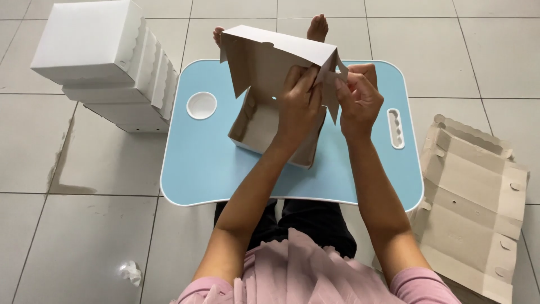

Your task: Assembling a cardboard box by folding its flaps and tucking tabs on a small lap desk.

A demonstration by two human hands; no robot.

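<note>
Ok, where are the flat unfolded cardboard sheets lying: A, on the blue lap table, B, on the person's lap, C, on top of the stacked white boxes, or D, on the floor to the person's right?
D: the flat cardboard sheets lie on the tiled floor right of the blue lap table, while both hands fold a box above it.

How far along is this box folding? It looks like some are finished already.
Done: a stack of folded white boxes stands on the floor left of the blue lap table. In hand: the left hand and right hand are pinching a corner flap of a half-formed box over the table. Left: flat unfolded box blanks lie on the tiles at right.
</note>
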